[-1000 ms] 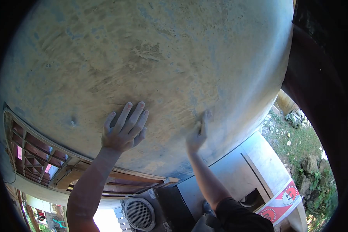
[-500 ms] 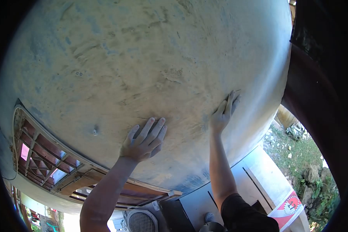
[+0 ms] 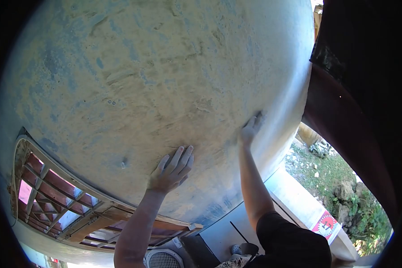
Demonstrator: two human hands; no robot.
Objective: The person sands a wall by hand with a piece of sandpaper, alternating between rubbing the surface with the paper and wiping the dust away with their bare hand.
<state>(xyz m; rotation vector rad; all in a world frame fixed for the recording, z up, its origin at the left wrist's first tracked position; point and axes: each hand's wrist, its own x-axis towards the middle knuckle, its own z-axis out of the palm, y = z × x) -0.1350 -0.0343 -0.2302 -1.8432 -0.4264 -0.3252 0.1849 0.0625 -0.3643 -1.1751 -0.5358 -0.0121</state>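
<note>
A large curved panel (image 3: 178, 76), smeared with beige and bluish-grey patches like filler over paint, takes up most of the view. My left hand (image 3: 172, 170) lies against its lower middle, fingers stretched out and slightly apart, holding nothing. Further right, my right hand (image 3: 251, 129) presses on the panel near its bright rounded side. Its fingers are bunched together and bent, with a dark spot at their tips. Whatever may be under those fingers is hidden. Left of my left hand, a small pale fitting (image 3: 123, 165) sits in the panel.
A framed opening with crossed bars (image 3: 42, 192) is cut into the panel at lower left. Below stand a round-cornered mesh grille (image 3: 164, 259) and a pale ledge (image 3: 295, 192) with a red-and-white emblem (image 3: 326, 225). Grass and rocks (image 3: 346, 192) lie at right, beside a dark curved part (image 3: 344, 98).
The view has shifted, moving the panel's right edge leftward. My right hand has slid a little up the panel, its fingers now more bunched. My left hand keeps about the same place.
</note>
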